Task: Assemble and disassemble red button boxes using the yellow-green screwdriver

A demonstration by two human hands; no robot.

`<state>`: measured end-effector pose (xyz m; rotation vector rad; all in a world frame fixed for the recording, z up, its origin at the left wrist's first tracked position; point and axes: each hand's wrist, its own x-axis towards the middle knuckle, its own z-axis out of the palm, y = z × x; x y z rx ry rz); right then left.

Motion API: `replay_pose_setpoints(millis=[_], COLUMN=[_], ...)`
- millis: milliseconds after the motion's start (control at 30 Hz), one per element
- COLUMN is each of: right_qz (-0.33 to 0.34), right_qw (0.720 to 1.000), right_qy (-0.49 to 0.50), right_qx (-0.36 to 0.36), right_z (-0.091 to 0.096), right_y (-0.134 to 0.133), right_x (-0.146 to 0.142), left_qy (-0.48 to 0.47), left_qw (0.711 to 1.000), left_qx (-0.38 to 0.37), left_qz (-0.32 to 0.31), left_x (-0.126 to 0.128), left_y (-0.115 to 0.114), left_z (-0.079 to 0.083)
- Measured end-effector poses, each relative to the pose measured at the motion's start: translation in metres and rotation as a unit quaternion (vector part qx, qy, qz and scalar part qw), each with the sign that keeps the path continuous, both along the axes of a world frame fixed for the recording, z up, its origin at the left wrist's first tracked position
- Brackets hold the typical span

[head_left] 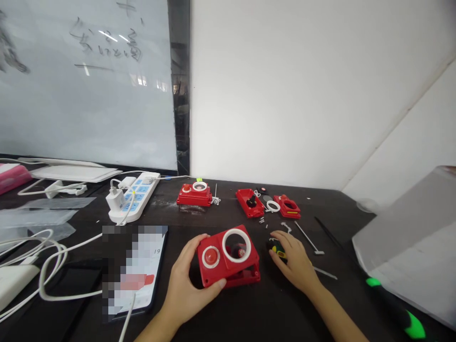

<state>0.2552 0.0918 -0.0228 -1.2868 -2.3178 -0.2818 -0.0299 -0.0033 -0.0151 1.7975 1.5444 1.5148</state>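
Observation:
My left hand point(187, 278) grips the near left side of a red plastic box point(217, 260), thumb along the front edge. Its lid carries a red dome in a white ring and a larger round window in a white ring. The lid sits askew, with a gap at the right corner showing the inside. Just right of the box, my right hand point(295, 261) curls its fingers over a small black-and-yellow object point(277, 250) on the table. The fingers cover part of that object, so its kind is unclear.
Behind stand another red box point(194, 195), an open red base point(245, 202), a red lid point(287, 207) and a white ring point(273, 206). Thin rods point(308, 239) and small screws point(262, 220) lie about. Left are a phone point(142, 270), power strip point(137, 197) and cables.

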Motion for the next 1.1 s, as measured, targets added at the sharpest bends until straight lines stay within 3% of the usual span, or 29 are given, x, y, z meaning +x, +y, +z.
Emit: replay_pose_setpoints(millis=[167, 300, 467, 600, 767, 867, 967, 1100], right_qz=[0.008, 0.068, 0.17, 0.185, 0.198, 0.192, 0.147, 0.13], right_qw=[0.997, 0.984, 0.975, 0.972, 0.961, 0.951, 0.929, 0.89], right_qy=[0.063, 0.163, 0.144, 0.141, 0.191, 0.232, 0.278, 0.335], right_qx=[0.05, 0.028, -0.008, 0.02, 0.009, -0.069, -0.193, -0.279], right_z=[0.016, 0.051, 0.091, 0.097, 0.092, 0.093, 0.096, 0.094], right_y=[-0.008, -0.039, -0.078, -0.088, -0.094, -0.097, -0.099, -0.099], right_x=[0.001, -0.02, -0.06, -0.073, -0.077, -0.084, -0.095, -0.109], left_qy=[-0.033, -0.03, -0.039, -0.155, -0.361, -0.392, -0.366, -0.298], left_qw=[0.999, 0.998, 0.995, 0.982, 0.93, 0.919, 0.93, 0.952], left_qx=[0.011, 0.046, 0.075, 0.061, 0.012, 0.007, 0.002, 0.034], left_qz=[-0.003, -0.026, -0.052, -0.089, -0.075, -0.049, -0.036, -0.053], left_x=[0.0, -0.001, 0.002, 0.007, 0.016, 0.019, 0.019, 0.018], left_y=[-0.007, -0.016, -0.027, -0.034, -0.043, -0.045, -0.044, -0.04], left_z=[0.009, 0.018, 0.03, 0.032, 0.034, 0.037, 0.039, 0.038])
